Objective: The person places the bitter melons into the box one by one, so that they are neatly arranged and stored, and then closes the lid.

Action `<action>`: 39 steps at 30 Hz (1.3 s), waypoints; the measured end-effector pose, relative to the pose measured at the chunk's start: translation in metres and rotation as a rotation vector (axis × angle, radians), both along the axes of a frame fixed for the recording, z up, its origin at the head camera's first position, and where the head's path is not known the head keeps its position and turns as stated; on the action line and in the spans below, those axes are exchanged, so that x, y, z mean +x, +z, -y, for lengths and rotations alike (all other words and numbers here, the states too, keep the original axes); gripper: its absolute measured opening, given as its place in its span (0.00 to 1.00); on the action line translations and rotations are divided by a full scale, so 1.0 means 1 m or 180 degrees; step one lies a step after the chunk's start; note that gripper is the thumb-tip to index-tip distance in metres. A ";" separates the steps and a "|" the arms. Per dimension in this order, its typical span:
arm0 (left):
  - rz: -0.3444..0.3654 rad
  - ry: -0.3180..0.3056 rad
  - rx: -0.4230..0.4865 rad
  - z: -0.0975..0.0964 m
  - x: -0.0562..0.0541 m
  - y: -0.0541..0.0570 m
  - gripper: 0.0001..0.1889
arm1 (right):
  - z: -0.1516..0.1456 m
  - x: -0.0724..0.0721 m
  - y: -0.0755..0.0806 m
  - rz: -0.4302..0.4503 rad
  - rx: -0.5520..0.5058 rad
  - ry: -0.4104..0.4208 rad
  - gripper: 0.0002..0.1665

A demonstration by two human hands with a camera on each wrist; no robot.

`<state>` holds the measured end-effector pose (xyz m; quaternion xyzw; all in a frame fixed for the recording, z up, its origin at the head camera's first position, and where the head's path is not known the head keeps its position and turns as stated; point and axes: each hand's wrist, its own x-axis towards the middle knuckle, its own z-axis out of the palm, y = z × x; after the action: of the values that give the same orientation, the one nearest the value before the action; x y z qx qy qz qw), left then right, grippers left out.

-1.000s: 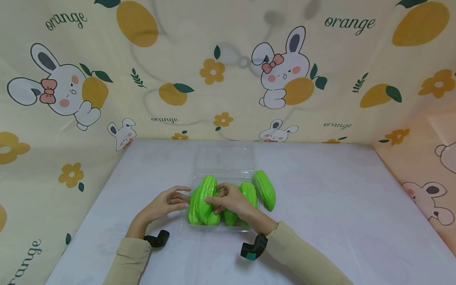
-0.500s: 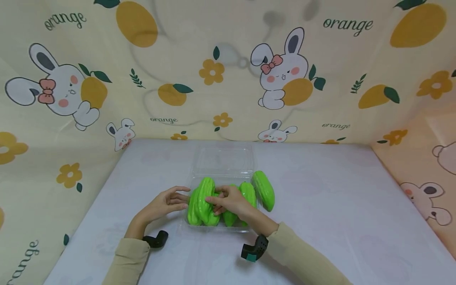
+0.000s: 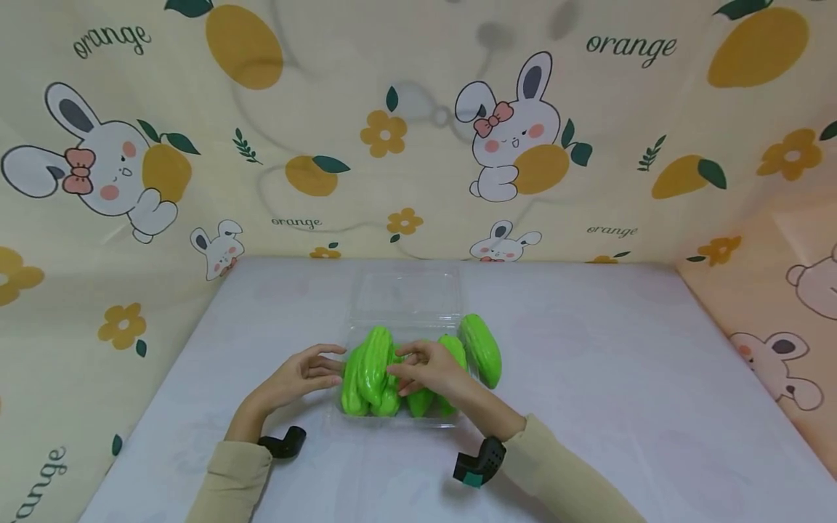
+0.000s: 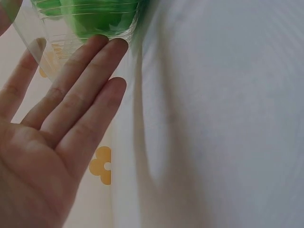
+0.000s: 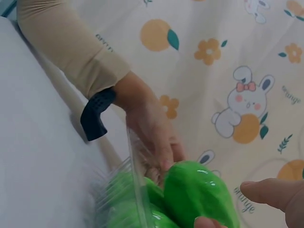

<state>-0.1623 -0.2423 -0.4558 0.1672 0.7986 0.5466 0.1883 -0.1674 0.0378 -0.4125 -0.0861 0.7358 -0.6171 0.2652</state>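
A hinged clear plastic box (image 3: 408,294) lies with its lid folded back, its near part holding several bright green, ridged gourd-like pieces. One such gourd (image 3: 377,367) lies on top of others at the left side; the right wrist view shows its rounded end (image 5: 194,190). My right hand (image 3: 437,372) hovers over the box just right of that gourd, thumb and fingers spread, with a gap between the thumb and the gourd. At the box's left wall is my left hand (image 3: 297,378), its fingers (image 4: 78,90) extended and fingertips right at the clear side. It holds nothing.
Another green gourd (image 3: 480,351) lies on the white table (image 3: 588,378) just outside the box's right edge. Behind and beside the table hangs cream cloth (image 3: 418,167) printed with rabbits and oranges. Each wrist wears a dark camera mount (image 3: 480,461).
My right thumb has come off the top gourd and the right hand has drawn slightly to the right. That gourd stays on the pile. The left hand keeps its place at the box.
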 end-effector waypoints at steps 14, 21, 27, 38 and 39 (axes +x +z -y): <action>-0.0004 -0.0001 0.0013 -0.002 0.000 -0.001 0.31 | -0.026 0.009 0.008 -0.0248 0.0026 0.0096 0.26; 0.0000 0.0030 -0.0011 -0.004 0.002 0.001 0.31 | -0.039 0.009 0.011 -0.0406 -0.0005 0.0034 0.26; 0.0015 0.0029 0.0018 -0.006 0.002 0.001 0.31 | -0.055 0.008 0.011 -0.0450 -0.0020 -0.0014 0.27; -0.0049 -0.0027 -0.0004 -0.005 0.002 0.000 0.32 | -0.082 0.003 0.016 -0.0610 0.0104 -0.0204 0.27; -0.0045 -0.0017 -0.0012 -0.005 0.002 0.000 0.32 | -0.084 0.003 0.017 -0.0612 0.0119 -0.0237 0.27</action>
<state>-0.1605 -0.2370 -0.4556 0.1728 0.8006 0.5433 0.1844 -0.1649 0.1221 -0.3956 -0.1125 0.7720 -0.6016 0.1718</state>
